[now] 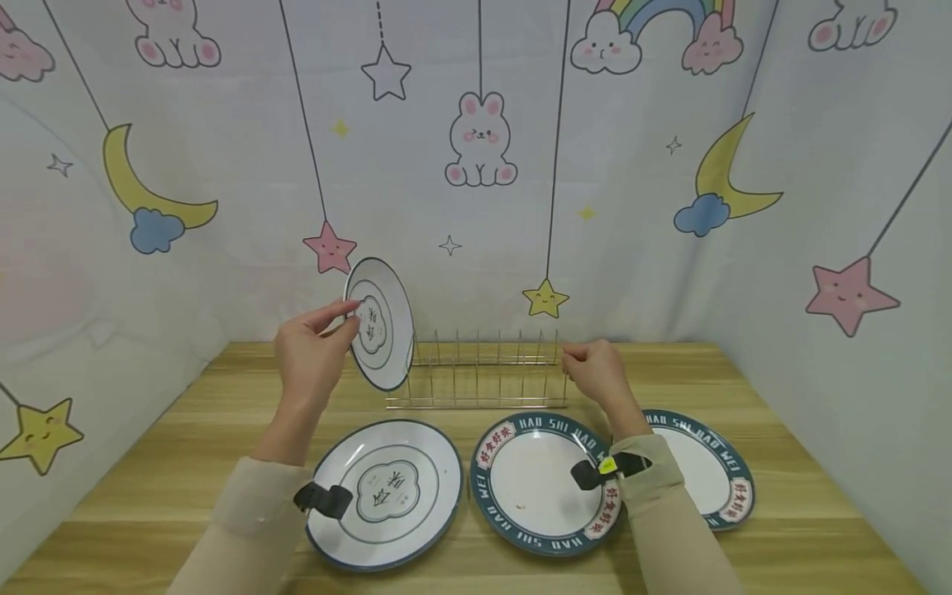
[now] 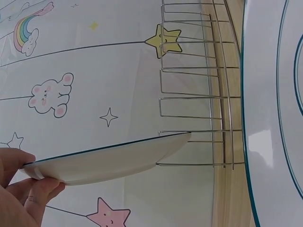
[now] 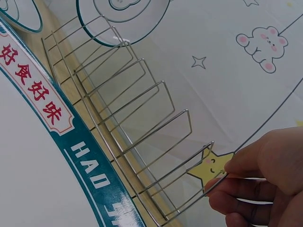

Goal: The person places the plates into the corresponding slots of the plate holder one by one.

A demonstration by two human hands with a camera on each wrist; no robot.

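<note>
My left hand (image 1: 308, 351) pinches the edge of a white plate (image 1: 397, 330) with a thin blue rim, thumb on its printed face. The plate stands tilted on edge, raised at the left end of a wire dish rack (image 1: 476, 406). In the left wrist view, the far edge of the plate (image 2: 113, 163) overlaps the end wires of the rack. At the opposite end, my right hand (image 1: 601, 376) pinches the rack's end wire between thumb and fingertips, as the right wrist view shows. The slots seen between the two hands hold no plates.
On the wooden table (image 1: 134, 529), a larger blue-rimmed plate (image 1: 335, 487) lies front left. Beside it is a green-rimmed plate (image 1: 543, 487). A second green-rimmed plate (image 1: 699, 463) lies right, partly behind my right forearm. A cartoon-printed curtain (image 1: 416, 207) hangs behind the rack.
</note>
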